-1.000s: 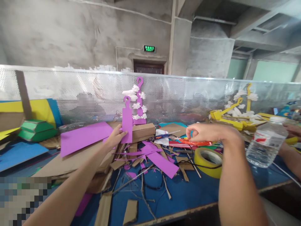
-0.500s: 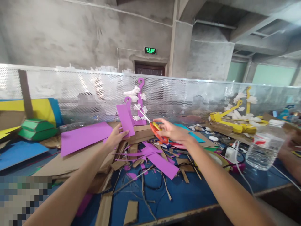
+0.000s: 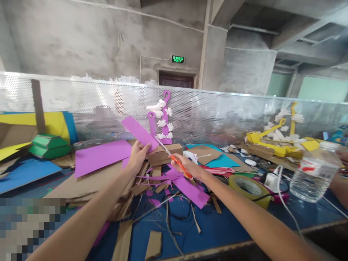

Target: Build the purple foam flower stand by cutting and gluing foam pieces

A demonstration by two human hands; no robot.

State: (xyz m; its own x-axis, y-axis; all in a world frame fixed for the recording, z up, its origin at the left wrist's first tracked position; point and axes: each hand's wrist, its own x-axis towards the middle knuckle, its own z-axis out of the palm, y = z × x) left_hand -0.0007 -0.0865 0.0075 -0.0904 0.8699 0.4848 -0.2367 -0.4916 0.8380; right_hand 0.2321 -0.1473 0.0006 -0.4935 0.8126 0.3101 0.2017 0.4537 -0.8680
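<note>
We are reaching both bare arms forward over the cluttered tabletop [image 3: 223, 224], forearms stretching out from the lower corners and converging toward the middle. Our left hand [image 3: 138, 156] is lifting slightly above the clutter, wrist bent upward, its grip pinching closed on the lower end of a purple strip [image 3: 139, 132], thumb on the near face and fingers curling behind. The strip is slanting up and to the left from that pinch, raised clear of the surface and held in front of the perforated metal screen [image 3: 81, 105]. Our right hand [image 3: 187, 167] is angling in from the right, lower than the left, its grip closing around the orange handles of the scissors [image 3: 169, 154]; the blades are pointing up and left, and their tips are meeting the strip's right edge just beside our left thumb. We cannot tell how far apart the blades are standing. Below both hands, purple offcuts [image 3: 190, 190] and cardboard scraps [image 3: 153, 244] are lying scattered. A roll of yellow tape [image 3: 246, 185] is lying near our right forearm, and a clear water bottle [image 3: 312, 174] is standing well apart at the right edge. Behind the strip, a purple cutout with white flowers [image 3: 164, 119] is standing upright against the screen.
</note>
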